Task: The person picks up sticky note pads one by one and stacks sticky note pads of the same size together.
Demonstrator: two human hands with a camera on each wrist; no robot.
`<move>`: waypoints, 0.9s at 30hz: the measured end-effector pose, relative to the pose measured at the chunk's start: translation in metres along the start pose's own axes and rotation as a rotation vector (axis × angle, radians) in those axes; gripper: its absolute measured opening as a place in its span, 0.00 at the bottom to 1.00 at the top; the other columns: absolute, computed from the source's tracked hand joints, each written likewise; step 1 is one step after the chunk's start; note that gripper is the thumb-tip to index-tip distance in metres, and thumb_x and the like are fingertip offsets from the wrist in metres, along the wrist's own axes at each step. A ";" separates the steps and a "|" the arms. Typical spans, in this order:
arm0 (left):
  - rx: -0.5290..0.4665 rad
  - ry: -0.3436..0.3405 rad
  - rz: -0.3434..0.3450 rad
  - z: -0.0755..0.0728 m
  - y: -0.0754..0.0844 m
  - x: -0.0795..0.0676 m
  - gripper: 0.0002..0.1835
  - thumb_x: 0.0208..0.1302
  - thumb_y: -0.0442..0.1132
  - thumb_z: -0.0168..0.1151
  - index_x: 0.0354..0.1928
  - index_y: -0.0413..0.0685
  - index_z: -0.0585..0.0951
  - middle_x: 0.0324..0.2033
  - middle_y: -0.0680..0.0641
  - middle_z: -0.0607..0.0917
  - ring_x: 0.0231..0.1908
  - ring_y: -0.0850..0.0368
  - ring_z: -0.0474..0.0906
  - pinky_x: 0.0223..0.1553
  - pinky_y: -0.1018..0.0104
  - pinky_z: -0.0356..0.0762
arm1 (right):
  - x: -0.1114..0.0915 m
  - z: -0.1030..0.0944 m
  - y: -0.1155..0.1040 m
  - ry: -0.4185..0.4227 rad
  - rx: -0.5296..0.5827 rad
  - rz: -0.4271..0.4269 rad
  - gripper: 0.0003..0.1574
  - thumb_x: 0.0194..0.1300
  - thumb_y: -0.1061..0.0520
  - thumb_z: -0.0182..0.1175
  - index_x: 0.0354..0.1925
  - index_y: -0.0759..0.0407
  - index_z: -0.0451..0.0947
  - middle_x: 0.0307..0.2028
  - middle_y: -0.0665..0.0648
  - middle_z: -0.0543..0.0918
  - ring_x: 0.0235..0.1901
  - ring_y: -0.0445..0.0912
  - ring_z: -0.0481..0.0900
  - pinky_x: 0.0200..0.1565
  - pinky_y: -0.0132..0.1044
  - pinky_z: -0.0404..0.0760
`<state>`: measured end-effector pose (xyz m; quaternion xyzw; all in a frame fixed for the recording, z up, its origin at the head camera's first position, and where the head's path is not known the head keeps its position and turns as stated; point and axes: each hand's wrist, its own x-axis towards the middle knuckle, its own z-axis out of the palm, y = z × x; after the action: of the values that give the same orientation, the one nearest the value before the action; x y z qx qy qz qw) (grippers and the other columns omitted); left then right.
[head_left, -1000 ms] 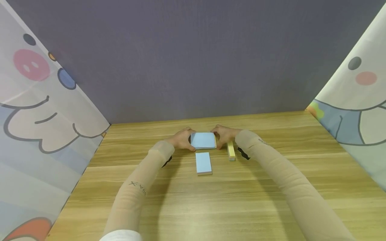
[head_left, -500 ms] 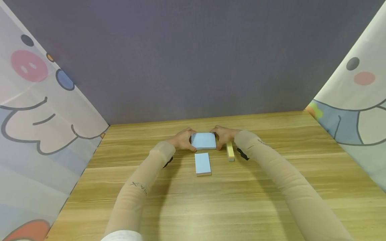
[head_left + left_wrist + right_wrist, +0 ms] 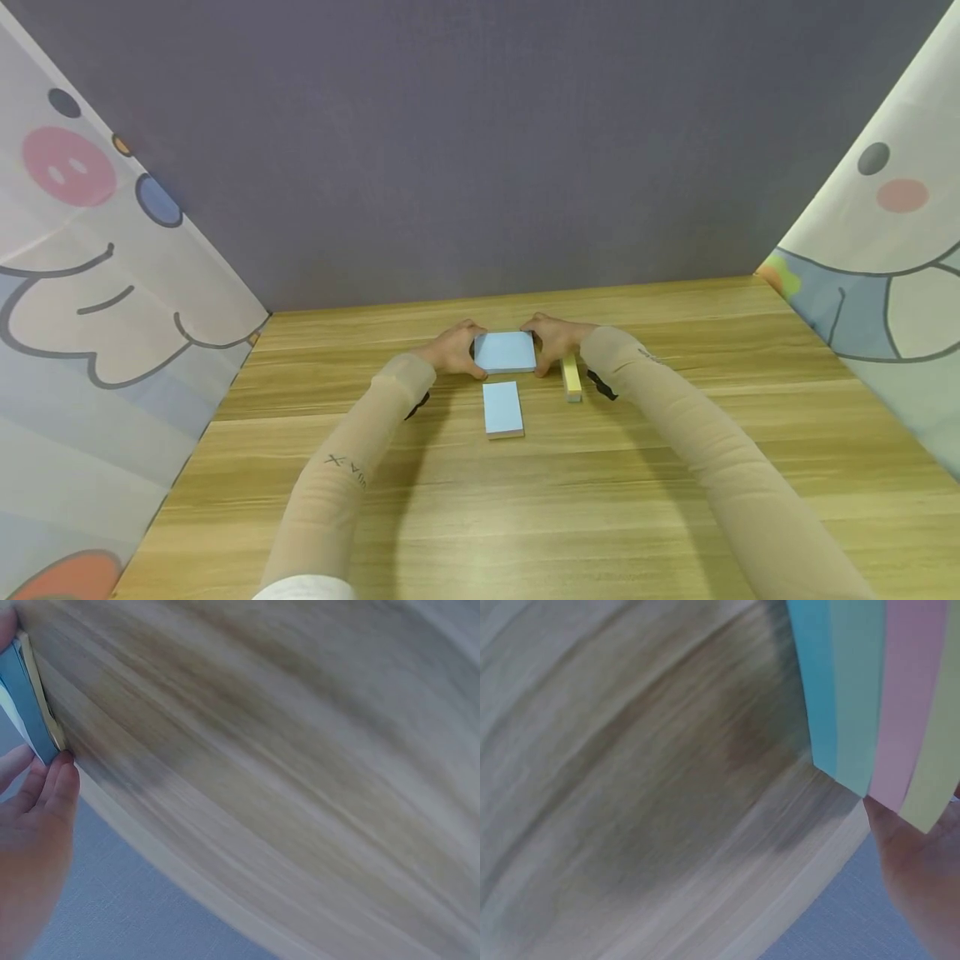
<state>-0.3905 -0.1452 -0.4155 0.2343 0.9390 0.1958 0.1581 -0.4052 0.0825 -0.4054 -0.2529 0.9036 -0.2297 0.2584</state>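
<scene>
A wide stack of sticky notes [image 3: 505,352] with a light blue top lies between both hands near the back of the table. My left hand [image 3: 452,348] grips its left end, thumb at the near corner and fingers at the far one. At the opposite end my right hand [image 3: 557,337] holds it the same way. In the left wrist view, blue and yellow layers show in the stack's edge [image 3: 30,697]. Partly under the right wrist is a narrow yellow-topped sticky note pad [image 3: 572,382], its blue, green, pink and yellow bands filling the right wrist view's corner.
A smaller light blue sticky note pad [image 3: 502,408] lies just nearer than the wide stack. The wooden table [image 3: 480,517] ends at a grey back panel [image 3: 480,150]. Cartoon-printed cloths [image 3: 915,233] border both sides.
The yellow sliver at the wide stack's right edge has gone from sight, and its sides look more even. Both hands keep nearly the same place; the head view shifts slightly.
</scene>
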 end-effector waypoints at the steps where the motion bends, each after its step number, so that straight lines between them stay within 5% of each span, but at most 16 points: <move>1: -0.004 0.001 0.002 0.000 0.000 0.000 0.46 0.42 0.47 0.73 0.64 0.41 0.64 0.56 0.45 0.68 0.52 0.52 0.69 0.55 0.61 0.70 | 0.000 0.000 0.000 0.002 0.000 0.000 0.58 0.41 0.57 0.74 0.66 0.63 0.55 0.53 0.59 0.63 0.50 0.50 0.64 0.54 0.41 0.69; 27: -0.020 -0.020 -0.037 0.000 -0.010 -0.011 0.48 0.44 0.46 0.73 0.67 0.42 0.60 0.61 0.45 0.64 0.57 0.51 0.66 0.58 0.59 0.67 | 0.007 0.005 -0.008 -0.031 -0.008 -0.003 0.58 0.42 0.58 0.74 0.67 0.63 0.54 0.54 0.58 0.62 0.52 0.50 0.63 0.58 0.43 0.68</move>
<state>-0.3850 -0.1586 -0.4181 0.2170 0.9395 0.2001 0.1736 -0.4047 0.0710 -0.4072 -0.2590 0.8999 -0.2227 0.2712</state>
